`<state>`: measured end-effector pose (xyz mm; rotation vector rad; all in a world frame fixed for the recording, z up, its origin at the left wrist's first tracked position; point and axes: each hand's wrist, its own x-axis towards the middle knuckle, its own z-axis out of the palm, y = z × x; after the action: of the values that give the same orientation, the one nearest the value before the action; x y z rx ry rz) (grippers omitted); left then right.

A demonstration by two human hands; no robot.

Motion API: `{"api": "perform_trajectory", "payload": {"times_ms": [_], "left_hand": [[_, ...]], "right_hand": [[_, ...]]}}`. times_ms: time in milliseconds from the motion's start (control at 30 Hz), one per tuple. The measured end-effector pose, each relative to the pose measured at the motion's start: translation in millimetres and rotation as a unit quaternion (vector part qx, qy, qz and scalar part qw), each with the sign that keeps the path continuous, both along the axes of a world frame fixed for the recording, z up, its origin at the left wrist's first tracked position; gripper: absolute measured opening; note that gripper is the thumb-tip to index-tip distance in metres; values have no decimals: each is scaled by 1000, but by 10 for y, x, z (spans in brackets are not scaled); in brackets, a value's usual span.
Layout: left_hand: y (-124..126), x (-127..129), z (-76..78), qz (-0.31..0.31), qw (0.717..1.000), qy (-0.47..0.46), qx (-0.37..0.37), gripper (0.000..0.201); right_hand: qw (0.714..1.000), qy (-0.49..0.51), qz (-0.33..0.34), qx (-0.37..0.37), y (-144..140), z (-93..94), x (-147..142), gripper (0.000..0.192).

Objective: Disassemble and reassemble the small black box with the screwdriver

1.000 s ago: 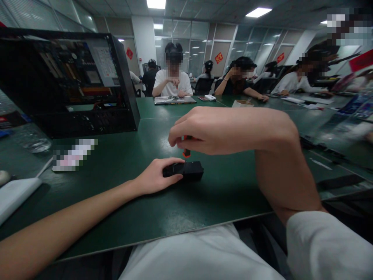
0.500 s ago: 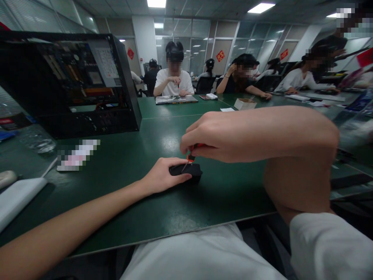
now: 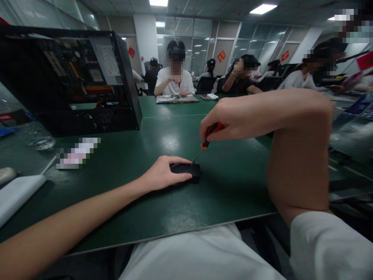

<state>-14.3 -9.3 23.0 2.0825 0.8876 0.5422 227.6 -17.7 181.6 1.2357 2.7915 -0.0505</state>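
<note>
My left hand (image 3: 163,173) is closed round the left part of a small black box-shaped device (image 3: 194,172) lying on the green table (image 3: 125,217). Its thumb presses the near side and the fingers the far side. My right hand (image 3: 223,118) grips the red and black handle of a screwdriver (image 3: 205,144). The screwdriver leans, its thin shaft running down to the left, with the tip at the far edge of the device's top face. Whether the tip sits in a screw is too small to tell.
An open black computer case (image 3: 128,89) stands at the back left, near a plastic bottle (image 3: 40,138). A white flat object (image 3: 20,194) lies at the left. Across the table, a person in a white shirt (image 3: 175,83) works over a flat panel (image 3: 177,99).
My right hand has lifted and moved right with the screwdriver. The tip has shifted from the middle of the device's top to its far edge. My left hand stays put.
</note>
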Motion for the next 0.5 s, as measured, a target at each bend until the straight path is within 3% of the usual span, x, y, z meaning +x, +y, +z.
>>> {"api": "perform_trajectory", "payload": {"times_ms": [133, 500], "left_hand": [[29, -2, 22, -6, 999, 17, -27, 51], [13, 20, 14, 9, 999, 15, -28, 46]], "right_hand": [[999, -20, -13, -44, -45, 70, -75, 30], [999, -5, 5, -32, -20, 39, -38, 27]]}}
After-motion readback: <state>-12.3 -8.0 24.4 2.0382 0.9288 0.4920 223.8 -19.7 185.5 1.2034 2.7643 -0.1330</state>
